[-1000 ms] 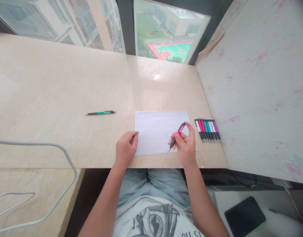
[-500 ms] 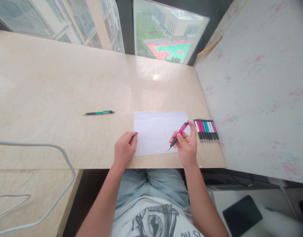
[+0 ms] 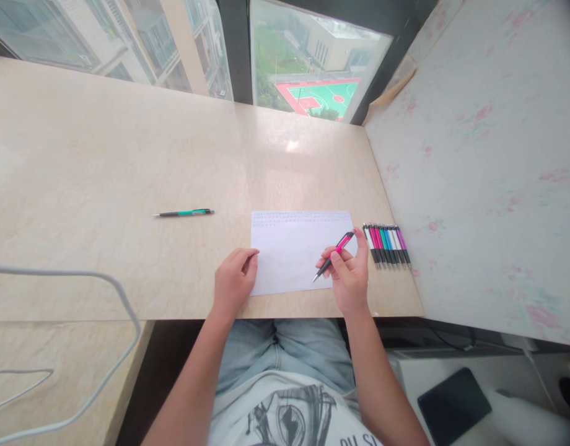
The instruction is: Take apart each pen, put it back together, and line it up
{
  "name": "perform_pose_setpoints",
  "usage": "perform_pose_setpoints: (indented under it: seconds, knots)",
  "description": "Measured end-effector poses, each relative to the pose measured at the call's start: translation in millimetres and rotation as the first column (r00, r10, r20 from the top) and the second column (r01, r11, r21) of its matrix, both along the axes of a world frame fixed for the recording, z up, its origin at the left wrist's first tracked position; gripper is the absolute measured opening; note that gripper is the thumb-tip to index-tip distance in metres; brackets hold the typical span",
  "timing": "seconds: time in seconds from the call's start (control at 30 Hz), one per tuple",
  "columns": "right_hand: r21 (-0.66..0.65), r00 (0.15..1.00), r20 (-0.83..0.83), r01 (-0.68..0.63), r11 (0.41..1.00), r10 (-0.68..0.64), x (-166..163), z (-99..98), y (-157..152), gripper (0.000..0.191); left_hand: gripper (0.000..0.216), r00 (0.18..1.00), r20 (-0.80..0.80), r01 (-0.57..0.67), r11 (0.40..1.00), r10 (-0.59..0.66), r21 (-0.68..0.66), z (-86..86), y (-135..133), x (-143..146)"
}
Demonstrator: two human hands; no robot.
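A white sheet of paper (image 3: 289, 260) lies on the tabletop, with rows of small handwriting along its top. My left hand (image 3: 235, 279) rests at the sheet's left edge, its fingers curled in and its thumb beside them; nothing shows in it. Over the lower right part of the sheet, my right hand (image 3: 350, 275) grips a pink and black ballpoint pen (image 3: 336, 253). The pen slants with its metal tip down to the left, and a fingertip touches its push-button end. I cannot tell whether the tip meets the paper.
Several pens (image 3: 387, 244) in mixed colours lie side by side right of the paper. A green and black pen (image 3: 185, 213) lies far left of it. A grey cable (image 3: 122, 297) loops at the left. The papered wall (image 3: 480, 186) bounds the right side, windows (image 3: 322, 56) the back.
The view has shifted very slightly. Both hands and the pink pen keep almost the same pose over the paper.
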State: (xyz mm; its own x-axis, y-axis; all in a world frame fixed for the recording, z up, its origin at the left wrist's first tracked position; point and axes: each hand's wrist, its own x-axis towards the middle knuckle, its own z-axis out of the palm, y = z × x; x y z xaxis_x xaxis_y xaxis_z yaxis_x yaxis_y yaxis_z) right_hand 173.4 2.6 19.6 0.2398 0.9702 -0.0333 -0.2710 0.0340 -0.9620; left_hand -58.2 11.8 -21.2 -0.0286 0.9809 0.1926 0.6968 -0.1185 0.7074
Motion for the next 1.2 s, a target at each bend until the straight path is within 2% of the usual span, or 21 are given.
perform_pose_setpoints:
  seconds: [0.17, 0.37, 0.6, 0.8, 0.93, 1.07, 1.13, 1.2]
  knots:
    - [0.018, 1.0, -0.009, 0.029, 0.999, -0.029, 0.4, -3.1, 0.7, 0.063, 0.021, 1.0, -0.005, 0.002, 1.0, -0.002, 0.014, 0.4, 0.5, 0.5]
    - [-0.008, 0.999, 0.012, 0.052, 0.999, -0.052, 0.3, -2.5, 1.3, 0.068, 0.019, 1.0, -0.01, 0.006, 1.0, -0.006, 0.016, 0.0, 0.0, 0.3]
    - [0.009, 0.998, 0.033, 0.048, 0.999, -0.048, 1.3, -5.9, 1.3, 0.063, 0.018, 1.0, -0.009, 0.014, 1.0, -0.013, 0.023, 1.1, -0.2, 0.4]
    - [-0.021, 0.999, 0.02, 0.042, 0.999, -0.041, -1.5, -3.3, 2.3, 0.073, 0.02, 1.0, -0.007, 0.011, 1.0, -0.011, 0.02, -0.9, 0.2, 0.0]
    - [-0.014, 0.999, 0.029, 0.042, 0.999, -0.042, -2.9, -2.9, 2.3, 0.065, 0.02, 1.0, -0.009, 0.012, 1.0, -0.012, 0.009, -2.3, 0.1, -0.2]
    - [-0.004, 0.994, 0.029, 0.103, 0.995, -0.103, -3.5, -3.7, 5.4, 0.065, 0.019, 1.0, -0.002, 0.018, 1.0, -0.018, 0.011, -2.3, -0.8, -0.4]
    - [-0.031, 0.995, 0.017, 0.098, 0.995, -0.097, -4.3, -4.4, 9.4, 0.055, 0.018, 1.0, 0.003, 0.023, 1.0, -0.023, 0.015, -2.1, -1.3, -0.6]
    - [-0.078, 0.998, -0.012, 0.059, 0.995, -0.06, -6.2, -5.7, 15.2, 0.037, 0.018, 1.0, 0.006, 0.025, 0.999, -0.025, 0.02, -1.8, -1.7, -0.7]
